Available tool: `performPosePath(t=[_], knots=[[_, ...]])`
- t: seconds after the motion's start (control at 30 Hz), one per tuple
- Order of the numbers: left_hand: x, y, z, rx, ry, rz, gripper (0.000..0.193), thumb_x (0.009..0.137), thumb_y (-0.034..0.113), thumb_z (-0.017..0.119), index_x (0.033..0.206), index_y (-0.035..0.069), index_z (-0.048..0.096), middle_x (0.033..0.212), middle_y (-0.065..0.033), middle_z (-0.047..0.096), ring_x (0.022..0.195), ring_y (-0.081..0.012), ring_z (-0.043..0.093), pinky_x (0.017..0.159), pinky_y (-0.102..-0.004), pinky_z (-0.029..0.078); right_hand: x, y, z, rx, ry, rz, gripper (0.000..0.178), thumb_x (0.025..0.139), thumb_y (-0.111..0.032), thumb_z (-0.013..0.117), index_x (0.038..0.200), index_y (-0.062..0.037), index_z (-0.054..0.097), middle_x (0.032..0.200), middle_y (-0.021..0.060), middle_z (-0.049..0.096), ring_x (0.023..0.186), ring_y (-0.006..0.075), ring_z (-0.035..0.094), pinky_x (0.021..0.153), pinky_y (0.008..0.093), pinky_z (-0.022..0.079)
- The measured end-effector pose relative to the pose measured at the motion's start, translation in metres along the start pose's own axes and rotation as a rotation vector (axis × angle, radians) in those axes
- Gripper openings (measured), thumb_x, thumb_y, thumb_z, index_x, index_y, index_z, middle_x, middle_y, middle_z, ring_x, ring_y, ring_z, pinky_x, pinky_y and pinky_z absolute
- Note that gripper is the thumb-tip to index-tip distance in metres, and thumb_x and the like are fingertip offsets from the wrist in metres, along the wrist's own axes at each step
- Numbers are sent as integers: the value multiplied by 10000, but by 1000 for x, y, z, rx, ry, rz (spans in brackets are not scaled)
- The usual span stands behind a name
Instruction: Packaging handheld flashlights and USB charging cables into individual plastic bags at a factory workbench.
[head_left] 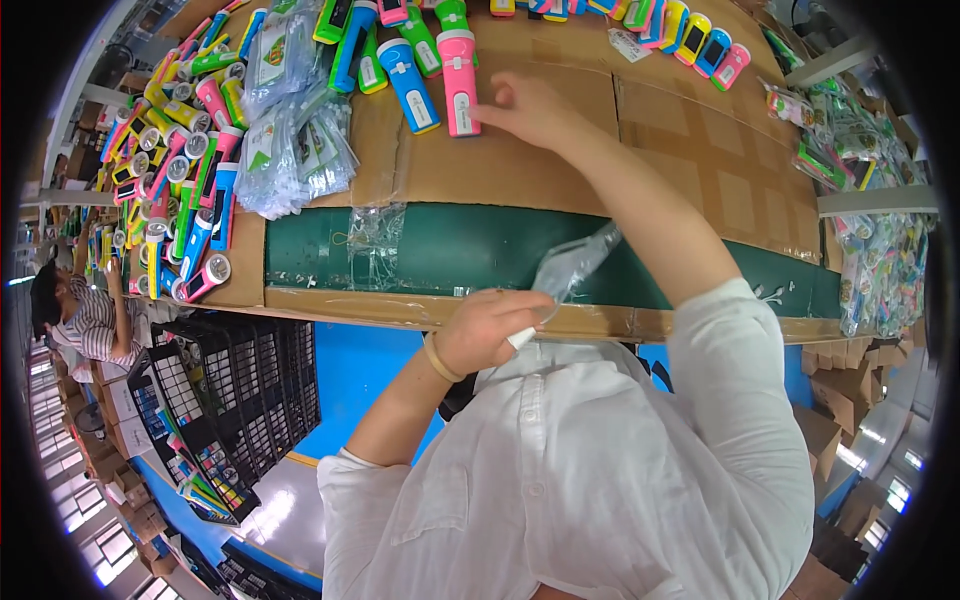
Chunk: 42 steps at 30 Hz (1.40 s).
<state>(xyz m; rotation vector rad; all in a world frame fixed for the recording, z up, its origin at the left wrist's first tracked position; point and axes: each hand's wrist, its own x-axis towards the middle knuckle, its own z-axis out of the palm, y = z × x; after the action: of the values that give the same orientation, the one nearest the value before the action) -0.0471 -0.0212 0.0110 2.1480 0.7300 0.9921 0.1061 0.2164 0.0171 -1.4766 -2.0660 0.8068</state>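
My left hand (490, 330) is closed on the mouth end of a clear plastic bag (572, 265), low over the table's front edge. A white cover sits on one of its fingers, and a tan band circles the wrist. My right hand (535, 112) stretches over the cardboard with its fingers apart, nothing held in them. Its fingertips are at the side of a pink flashlight (459, 75), at or almost in contact with it. Beside that lies a blue flashlight (408, 85), with green ones (424, 48) just behind.
On the left are a heap of colourful flashlights (180, 150) and stacked clear bags (290, 130). A flashlight row (690, 40) lines the far right. Packed bags (880, 250) pile up at right. A black crate (235, 400) stands below left; another person (95, 320) sits beyond.
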Motion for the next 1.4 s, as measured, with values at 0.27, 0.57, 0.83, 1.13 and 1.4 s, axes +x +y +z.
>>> performPosePath(t=[0.27, 0.57, 0.83, 1.13, 1.4], knots=[[-1, 1, -2, 64, -18, -24, 179, 755, -5, 683, 914, 78, 683, 981, -63, 660, 832, -272, 665, 717, -374, 533, 62, -8, 48, -126, 8, 196, 939, 688, -596, 837, 1296, 51, 527, 1223, 220, 637, 1128, 323, 646, 933, 422, 534], [0, -11, 1, -56, 44, -93, 108, 793, 31, 704, 896, 61, 700, 942, -85, 677, 824, -276, 681, 694, -364, 552, -102, -2, -58, 815, -355, -60, 647, 777, -222, 814, 1323, -52, 511, 1167, 60, 614, 1110, 168, 599, 966, 347, 498], [25, 2, 22, -24, 147, -103, 109, 798, 14, 723, 893, 60, 696, 882, -99, 662, 771, -273, 664, 655, -352, 545, -210, 3, -77, 619, -416, 29, 734, 821, -143, 736, 1422, 1, 339, 1266, 174, 592, 1151, 246, 622, 1036, 405, 490], [25, 10, 20, -50, 189, -195, 110, 784, 4, 749, 874, 38, 697, 876, -107, 668, 819, -263, 639, 733, -335, 516, -212, -11, -125, -143, -686, -97, 445, 893, -163, 693, 1265, -16, 497, 1071, 192, 677, 1041, 394, 642, 817, 472, 519], [51, 13, 40, -6, -78, 82, 153, 734, 38, 785, 860, 52, 700, 882, -93, 600, 803, -292, 613, 675, -378, 516, -249, -2, -74, -633, -729, -125, 406, 853, -200, 698, 1222, -66, 596, 1064, 164, 677, 996, 344, 683, 846, 409, 533]])
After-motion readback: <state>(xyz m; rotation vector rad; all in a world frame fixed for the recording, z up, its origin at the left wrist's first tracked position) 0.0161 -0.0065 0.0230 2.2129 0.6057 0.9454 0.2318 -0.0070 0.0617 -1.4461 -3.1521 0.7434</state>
